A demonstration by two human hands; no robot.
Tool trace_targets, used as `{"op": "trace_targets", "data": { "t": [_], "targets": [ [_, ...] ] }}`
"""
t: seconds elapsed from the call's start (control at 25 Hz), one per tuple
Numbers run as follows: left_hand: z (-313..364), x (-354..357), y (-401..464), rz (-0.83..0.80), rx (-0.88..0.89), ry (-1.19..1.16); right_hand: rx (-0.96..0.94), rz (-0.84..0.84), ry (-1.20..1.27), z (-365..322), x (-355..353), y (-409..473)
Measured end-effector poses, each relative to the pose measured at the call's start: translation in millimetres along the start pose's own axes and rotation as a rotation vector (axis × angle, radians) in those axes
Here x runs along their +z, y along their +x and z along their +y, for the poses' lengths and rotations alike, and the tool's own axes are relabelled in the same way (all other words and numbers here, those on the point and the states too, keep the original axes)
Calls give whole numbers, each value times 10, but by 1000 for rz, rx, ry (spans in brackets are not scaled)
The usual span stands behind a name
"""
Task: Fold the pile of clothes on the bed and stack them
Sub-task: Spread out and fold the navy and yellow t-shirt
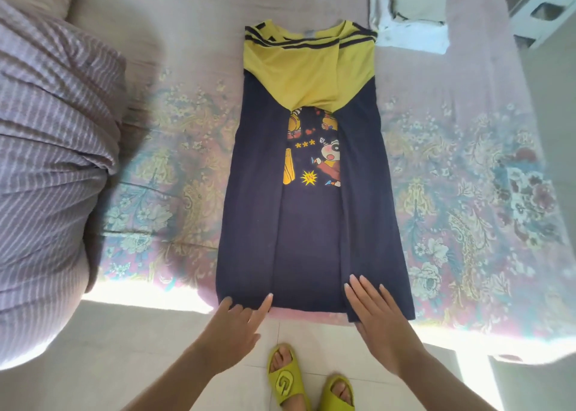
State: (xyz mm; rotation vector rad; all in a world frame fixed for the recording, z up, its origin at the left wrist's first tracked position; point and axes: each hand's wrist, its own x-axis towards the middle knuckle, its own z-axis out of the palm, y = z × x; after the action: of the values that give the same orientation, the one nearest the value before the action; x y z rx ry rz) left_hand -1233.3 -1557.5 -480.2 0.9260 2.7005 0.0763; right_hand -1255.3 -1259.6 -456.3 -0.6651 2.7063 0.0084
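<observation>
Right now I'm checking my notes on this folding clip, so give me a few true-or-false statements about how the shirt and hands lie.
1. Both side panels of the navy and yellow shirt are folded inward. True.
2. The right hand lies flat on the shirt's hem. True.
3. The left hand holds a hanger. False: it holds nothing, a finger touching the hem.
4. The shirt's collar points toward the person. False: the hem is nearest.
5. Folded pale clothes sit beyond the shirt's collar. True.
</observation>
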Motion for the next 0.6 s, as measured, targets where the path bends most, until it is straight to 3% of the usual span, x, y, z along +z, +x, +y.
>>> {"op": "trace_targets", "data": {
  "t": [0.12, 0.2, 0.28, 0.4, 0.48, 0.6],
  "targets": [
    [8, 74, -136, 77, 66, -23, -56, -25, -73, 142, 36, -66],
    [11, 114, -89, 172, -27, -9, -37, -92, -109, 203, 70, -4],
    [-36, 96, 2, 85, -147, 81, -6, -15, -81, 175, -17, 52],
    [-99, 116, 100, 157, -157, 211, 8, -35, 21, 162, -20, 123],
    [19, 197, 119, 269, -205, 139, -15, 47, 19, 92, 43, 136],
    [247, 294, 123, 284, -222, 117, -28, 37, -68, -4, 154, 155]
  ]
}}
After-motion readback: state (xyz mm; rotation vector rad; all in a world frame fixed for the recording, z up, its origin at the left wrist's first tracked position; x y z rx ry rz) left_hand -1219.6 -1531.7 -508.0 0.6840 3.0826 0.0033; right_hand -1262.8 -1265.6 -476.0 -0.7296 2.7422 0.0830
